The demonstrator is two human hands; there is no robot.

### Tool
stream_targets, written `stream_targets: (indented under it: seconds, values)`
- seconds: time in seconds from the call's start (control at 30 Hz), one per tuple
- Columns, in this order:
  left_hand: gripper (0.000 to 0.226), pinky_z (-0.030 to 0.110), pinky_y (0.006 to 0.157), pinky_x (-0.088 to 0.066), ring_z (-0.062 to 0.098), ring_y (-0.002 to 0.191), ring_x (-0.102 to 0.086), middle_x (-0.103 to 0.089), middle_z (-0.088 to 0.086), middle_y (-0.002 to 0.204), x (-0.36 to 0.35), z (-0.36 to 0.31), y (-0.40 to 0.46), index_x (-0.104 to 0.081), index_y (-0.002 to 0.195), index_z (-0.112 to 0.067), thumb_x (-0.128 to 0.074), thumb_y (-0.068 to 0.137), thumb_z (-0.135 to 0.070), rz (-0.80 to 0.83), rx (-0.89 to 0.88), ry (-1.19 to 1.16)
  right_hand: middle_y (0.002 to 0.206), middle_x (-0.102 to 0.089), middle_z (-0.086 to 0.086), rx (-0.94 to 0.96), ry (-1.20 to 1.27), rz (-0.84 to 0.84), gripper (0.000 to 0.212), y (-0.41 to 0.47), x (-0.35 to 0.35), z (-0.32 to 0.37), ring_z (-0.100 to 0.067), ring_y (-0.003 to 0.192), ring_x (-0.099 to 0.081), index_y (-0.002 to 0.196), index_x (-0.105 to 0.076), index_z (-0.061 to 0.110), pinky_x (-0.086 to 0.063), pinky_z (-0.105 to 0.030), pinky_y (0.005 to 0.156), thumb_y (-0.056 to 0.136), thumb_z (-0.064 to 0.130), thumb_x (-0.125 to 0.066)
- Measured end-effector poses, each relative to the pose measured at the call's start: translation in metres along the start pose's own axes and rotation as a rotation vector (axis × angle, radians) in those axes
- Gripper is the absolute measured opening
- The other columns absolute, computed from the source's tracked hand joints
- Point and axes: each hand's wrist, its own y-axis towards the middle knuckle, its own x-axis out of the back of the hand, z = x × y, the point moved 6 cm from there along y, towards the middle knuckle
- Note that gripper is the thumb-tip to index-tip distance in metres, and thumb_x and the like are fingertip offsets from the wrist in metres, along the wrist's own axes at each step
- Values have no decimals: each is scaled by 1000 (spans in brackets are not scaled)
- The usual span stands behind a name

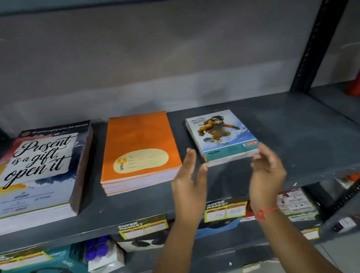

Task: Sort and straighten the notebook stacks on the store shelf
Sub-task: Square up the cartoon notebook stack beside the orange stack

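Dark grey metal shelf (300, 134) carrying three notebook stacks, "Present is a gift" stack (33, 174) at left, orange stack (138, 151) in the middle, small snowboarder-cover stack (220, 135) at right, left hand (188, 178) and right hand (266, 168) open, flanking its front corners, boxed goods (42, 266) on the shelf below.

Three notebook stacks lay in a row on the shelf (300, 138), filling its left and middle parts. The tallest stack (33, 176) sat at the left edge of the frame, the middle stack (138, 151) just right of it, and the small stack (221, 135) right of centre, apart from the middle one. The shelf's right part lay bare. Both hands were raised in front of the small stack: the left hand (188, 181) at its lower left corner, the right hand (267, 170) at its lower right corner. Price tags (226, 210) ran along the shelf's front edge, with boxes (43, 269) on the shelf below, in the lower left.
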Motion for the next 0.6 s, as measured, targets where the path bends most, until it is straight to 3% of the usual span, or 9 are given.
stream_targets:
  seconds: [0.03,0.1,0.2,0.27,0.33,0.43,0.53,0.6]
  values:
    - [54,-9,85,-28,1,122,-38,-40,-12,138,-16,5,3,-37,138,-21,-56,88,-28,33,77,-36,118,-60,-7,28,-9,-29,37,15,10,2,-11,105,-56,126,-55,6,-47,-3,71,90,-1,-49]
    - [62,2,88,-31,1,118,-35,-40,-4,144,-39,17,10,-26,143,-21,-55,89,-29,51,227,-129,138,-50,-7,-7,-74,1,44,45,23,-4,-7,117,-45,137,-44,10,-40,4,76,94,12,-49]
    - [63,22,98,-36,8,117,-43,-44,4,143,-58,30,21,-21,144,-23,-52,90,-33,60,337,-204,145,-44,-1,-90,-229,197,49,78,22,-18,-2,116,-40,141,-39,17,-34,-13,93,94,30,-47]
    - [57,13,89,-45,7,106,-55,-53,3,132,-65,33,28,-28,142,-23,-51,90,-32,49,339,-207,135,-51,5,-136,-254,378,47,88,10,-24,-1,111,-47,137,-44,20,-37,-11,90,93,37,-45]
    - [53,-4,66,-43,-6,88,-54,-58,-10,112,-65,35,32,-35,139,-22,-52,90,-30,20,323,-188,121,-61,8,-153,-287,518,43,87,-2,-28,-5,103,-57,128,-55,22,-42,-6,78,92,43,-45]
    - [51,-6,57,-41,-7,83,-52,-55,-16,102,-65,35,33,-37,139,-22,-53,90,-25,9,324,-166,127,-62,-1,-121,-345,572,46,86,-6,-29,-11,108,-57,132,-52,18,-43,-18,87,92,39,-46]
    - [55,-1,63,-46,-4,84,-56,-57,-20,100,-62,31,30,-35,139,-21,-55,88,-14,48,330,-200,124,-59,6,-151,-327,720,51,88,-5,-28,-2,102,-57,140,-40,17,-45,-2,77,92,28,-52]
    - [61,6,79,-47,0,93,-57,-59,-13,111,-57,27,30,-31,141,-19,-57,87,-9,95,318,-154,117,-59,13,-178,-330,846,58,88,-3,-28,6,99,-55,144,-32,19,-43,5,68,90,17,-55]
